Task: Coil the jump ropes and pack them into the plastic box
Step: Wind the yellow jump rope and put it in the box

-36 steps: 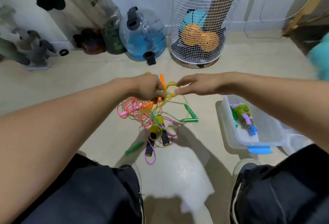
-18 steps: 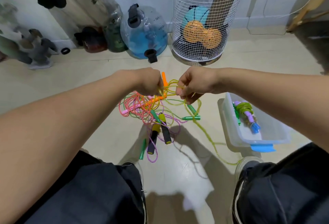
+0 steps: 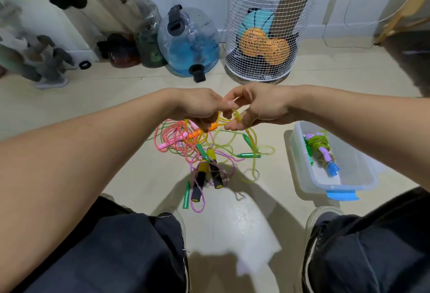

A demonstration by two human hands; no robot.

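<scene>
A tangle of jump ropes (image 3: 204, 150) lies on the floor between my knees: pink, yellow-green and purple cords with orange, green and black-and-yellow handles. Above it, my left hand (image 3: 200, 108) grips the orange handle (image 3: 213, 127) together with loops of the yellow-green rope (image 3: 252, 143). My right hand (image 3: 258, 106) pinches a loop of that same cord close to my left hand. The clear plastic box (image 3: 349, 183) stands on the floor at the right. A coiled rope (image 3: 322, 150) with purple and blue handles lies inside it.
A white wire basket (image 3: 267, 25) with balls stands behind the hands. A blue water jug (image 3: 189, 41), dark bottles and grey items line the wall at the left. A wooden leg and a white cable are at the far right. My knees fill the bottom corners.
My right hand drew a length of yellow-green cord out to the right, then came back to my left hand and laid another loop there. The slack cord on the floor has shortened.
</scene>
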